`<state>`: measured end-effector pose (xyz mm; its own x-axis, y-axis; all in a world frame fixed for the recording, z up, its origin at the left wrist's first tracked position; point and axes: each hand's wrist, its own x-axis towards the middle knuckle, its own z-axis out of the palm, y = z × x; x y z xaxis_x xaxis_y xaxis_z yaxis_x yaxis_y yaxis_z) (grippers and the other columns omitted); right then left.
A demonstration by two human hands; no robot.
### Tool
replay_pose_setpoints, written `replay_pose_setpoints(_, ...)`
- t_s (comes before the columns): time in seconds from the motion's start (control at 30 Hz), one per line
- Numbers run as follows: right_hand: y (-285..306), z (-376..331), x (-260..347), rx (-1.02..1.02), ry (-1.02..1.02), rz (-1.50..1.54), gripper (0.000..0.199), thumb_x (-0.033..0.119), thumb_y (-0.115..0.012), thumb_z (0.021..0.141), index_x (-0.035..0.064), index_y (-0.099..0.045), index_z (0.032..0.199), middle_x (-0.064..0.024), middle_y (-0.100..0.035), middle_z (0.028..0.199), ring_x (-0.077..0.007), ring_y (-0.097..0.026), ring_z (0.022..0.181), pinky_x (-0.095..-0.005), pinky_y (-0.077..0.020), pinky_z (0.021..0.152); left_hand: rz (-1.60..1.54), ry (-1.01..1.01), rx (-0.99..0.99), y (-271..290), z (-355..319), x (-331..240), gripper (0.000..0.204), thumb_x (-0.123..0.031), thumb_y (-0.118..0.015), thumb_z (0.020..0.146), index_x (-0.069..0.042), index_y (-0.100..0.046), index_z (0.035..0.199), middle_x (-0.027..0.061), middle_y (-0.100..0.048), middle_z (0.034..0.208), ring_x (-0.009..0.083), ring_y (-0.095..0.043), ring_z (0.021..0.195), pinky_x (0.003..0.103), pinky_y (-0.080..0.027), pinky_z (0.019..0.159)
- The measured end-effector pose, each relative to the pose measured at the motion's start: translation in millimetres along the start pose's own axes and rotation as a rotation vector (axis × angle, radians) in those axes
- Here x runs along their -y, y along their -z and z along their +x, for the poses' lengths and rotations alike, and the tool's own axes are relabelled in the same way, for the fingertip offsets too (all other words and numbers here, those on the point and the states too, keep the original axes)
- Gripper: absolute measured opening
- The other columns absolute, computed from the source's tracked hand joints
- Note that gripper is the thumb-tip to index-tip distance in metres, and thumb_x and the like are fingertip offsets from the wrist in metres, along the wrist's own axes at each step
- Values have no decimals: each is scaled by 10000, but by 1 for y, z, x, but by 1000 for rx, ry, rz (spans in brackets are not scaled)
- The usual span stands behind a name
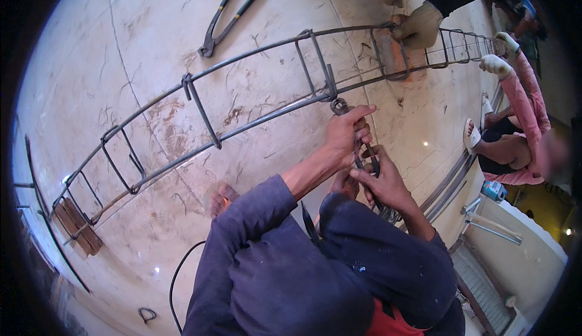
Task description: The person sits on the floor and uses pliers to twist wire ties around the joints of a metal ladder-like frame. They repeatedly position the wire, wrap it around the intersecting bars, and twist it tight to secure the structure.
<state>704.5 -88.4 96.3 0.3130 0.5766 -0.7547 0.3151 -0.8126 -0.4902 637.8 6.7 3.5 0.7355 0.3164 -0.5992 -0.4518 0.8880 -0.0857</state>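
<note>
A long rebar cage (267, 117) of straight bars and bent square stirrups stretches across the floor in front of me. The jaws of a pair of pincers (339, 105) are at its near bar, by a stirrup corner. My left hand (347, 134) is closed round the pincers just below the jaws, its thumb pointing right. Lower down, my right hand (388, 181) is closed at the dark handles; my fingers partly hide them. A second pair of pincers (225, 17) with long dark handles lies spread on the floor beyond the cage.
Bricks (77, 230) support the cage's left end, and another brick (397, 51) lies under its right part. A co-worker's gloved hand (422, 25) holds the far bar. Another person with white gloves (496, 65) crouches at the right end. Loose bars (445, 190) lie at right.
</note>
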Motion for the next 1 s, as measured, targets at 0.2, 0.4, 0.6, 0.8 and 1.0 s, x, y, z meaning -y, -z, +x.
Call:
replay_pose_setpoints(0.2,-23,-8,-15,-445,273,-732,571,320,-578,901,-11,-415,1338,-190,-575,900,-376,-624,759,-452,-495,622,20,-101,-80,-3,8,9,248,-113,-702,775,-121,-485,657,-42,-360,536,97,-332,437,280,-302,434)
replay_pose_setpoints(0.4,-32,3,-33,-446,271,-655,467,179,-578,896,33,-462,1325,-223,-604,934,-407,-615,783,-476,-485,690,345,-75,-107,6,3,1,242,-258,-686,839,-52,-561,856,11,-496,691,125,-462,593,284,-409,560)
replay_pose_setpoints(0.6,-9,0,-20,-117,131,-324,466,321,-427,978,-32,-460,1281,-279,-621,1003,-487,-612,776,-469,-489,698,1015,-299,24,21,-73,-41,683,-543,-582,874,109,-596,1075,173,-619,941,212,-579,844,331,-473,759)
replay_pose_setpoints(0.8,5,5,-14,332,-301,763,470,459,-372,996,62,-516,1202,-6,-449,695,-84,-356,456,-207,-257,390,615,66,38,22,-31,-14,624,-537,-623,854,35,-574,1096,120,-607,1061,193,-568,968,346,-449,877)
replay_pose_setpoints(1.0,9,20,-50,555,-338,1139,447,521,-351,986,144,-526,1148,21,-377,706,-23,-266,443,-151,-195,339,280,5,-27,23,-8,9,498,-434,-718,815,-56,-556,1096,70,-615,965,182,-575,923,334,-469,831)
